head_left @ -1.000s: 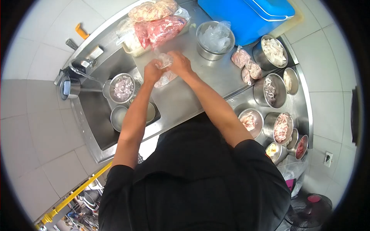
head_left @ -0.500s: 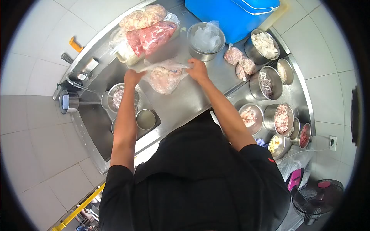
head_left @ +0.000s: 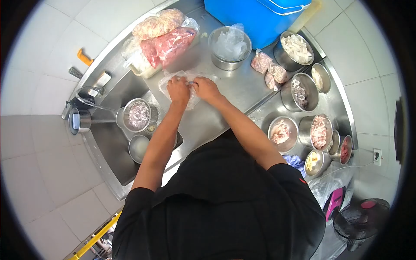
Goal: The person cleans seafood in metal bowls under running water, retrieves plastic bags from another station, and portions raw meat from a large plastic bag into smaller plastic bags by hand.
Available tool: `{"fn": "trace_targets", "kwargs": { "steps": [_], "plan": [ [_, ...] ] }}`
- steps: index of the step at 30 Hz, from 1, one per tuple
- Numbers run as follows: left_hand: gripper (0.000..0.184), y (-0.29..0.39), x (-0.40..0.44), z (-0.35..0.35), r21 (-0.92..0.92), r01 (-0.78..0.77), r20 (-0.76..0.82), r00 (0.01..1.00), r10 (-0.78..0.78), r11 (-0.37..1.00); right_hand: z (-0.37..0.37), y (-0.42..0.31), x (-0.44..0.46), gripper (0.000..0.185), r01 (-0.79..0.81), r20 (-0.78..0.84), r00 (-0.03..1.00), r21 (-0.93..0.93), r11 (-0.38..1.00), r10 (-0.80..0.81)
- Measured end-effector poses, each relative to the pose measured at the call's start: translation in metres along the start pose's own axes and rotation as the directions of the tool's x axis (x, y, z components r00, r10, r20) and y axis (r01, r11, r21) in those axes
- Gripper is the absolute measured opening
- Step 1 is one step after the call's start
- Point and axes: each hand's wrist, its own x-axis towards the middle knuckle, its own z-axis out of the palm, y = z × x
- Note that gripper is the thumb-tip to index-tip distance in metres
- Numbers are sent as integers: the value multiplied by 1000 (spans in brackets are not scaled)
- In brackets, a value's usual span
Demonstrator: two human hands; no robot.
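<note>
A clear plastic bag [head_left: 193, 102] of pale meat lies on the steel counter, largely covered by both hands. My left hand [head_left: 178, 90] is closed on the bag's upper left part, fingers bent. Close beside it, my right hand [head_left: 206, 89] pinches the plastic at the upper right. A small dark blue mark on the plastic shows between the two hands. Beyond the hands, a container [head_left: 149, 69] bears a bag of pink-red meat [head_left: 170, 45] and a bag of pale yellowish meat [head_left: 159, 24].
Left is a sink [head_left: 110, 145] with a colander of sliced meat [head_left: 138, 115] and a running faucet [head_left: 82, 93]. A pot holding plastic bags [head_left: 229, 48] stands near a blue cooler [head_left: 260, 19]. Small meat bags [head_left: 262, 63] and several steel bowls of cut food [head_left: 299, 93] are at right.
Both hands have come together over the bag, from holding its opening spread wide. The bag's top is now gathered lower, against the counter.
</note>
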Motion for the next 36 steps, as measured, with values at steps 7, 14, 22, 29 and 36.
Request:
{"fn": "trace_targets", "kwargs": {
  "steps": [7,14,22,29,36],
  "plan": [
    [22,-40,30,-6,-305,-26,126,990,68,952,-12,8,-23,18,-59,224,966,-296,953,129],
    [9,-34,15,5,-830,540,495,829,-262,139,8,-19,-5,15,-19,-6,1000,177,984,20],
    [12,-11,-2,9,-898,431,393,877,-275,90,28,-4,2,12,-12,-84,996,59,998,17],
    [32,-12,-7,6,-738,263,243,963,-120,622,23,21,27,29,-253,-13,967,33,967,253],
    [41,6,17,-12,-418,391,165,920,-354,820,21,-9,23,43,-344,-16,939,-81,936,344]
  ]
}}
